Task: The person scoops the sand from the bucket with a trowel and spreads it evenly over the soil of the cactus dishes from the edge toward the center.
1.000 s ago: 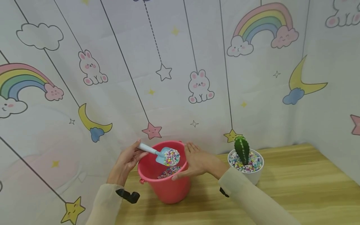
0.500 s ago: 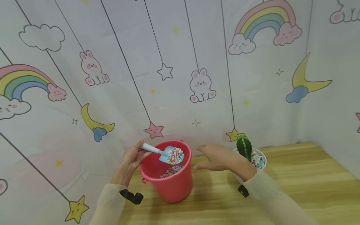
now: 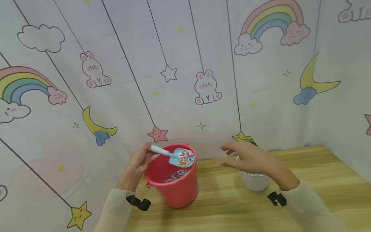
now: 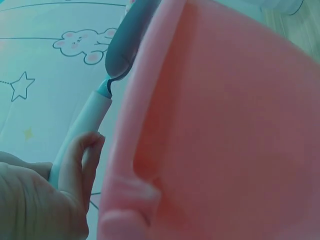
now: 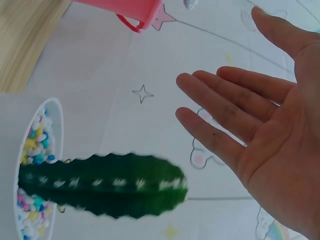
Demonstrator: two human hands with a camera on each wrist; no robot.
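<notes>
My left hand [image 3: 141,159] grips the pale handle of a light blue toy shovel [image 3: 158,149], whose blade bears a heap of multicoloured pebbles [image 3: 186,158]. The shovel is held over the mouth of a red bucket [image 3: 179,193], and more pebbles [image 3: 177,176] lie at the bottom inside. My right hand [image 3: 249,158] is in the air right of the bucket, fingers extended and palm bare in the right wrist view. Near it stands a white pot [image 3: 255,183] with a green cactus [image 5: 110,185] rooted in coloured pebbles. In the head view the hand covers most of the cactus.
Bucket and pot stand on a wooden table [image 3: 220,206] whose back edge meets a white cloth backdrop [image 3: 174,109] printed with rabbits, stars and rainbows. A black strap [image 3: 138,203] is on the left wrist, and another strap [image 3: 276,198] on the right.
The right hand has left the bucket's rim and moved right, in front of the cactus pot. The left hand has shifted the loaded shovel slightly right and up over the bucket.
</notes>
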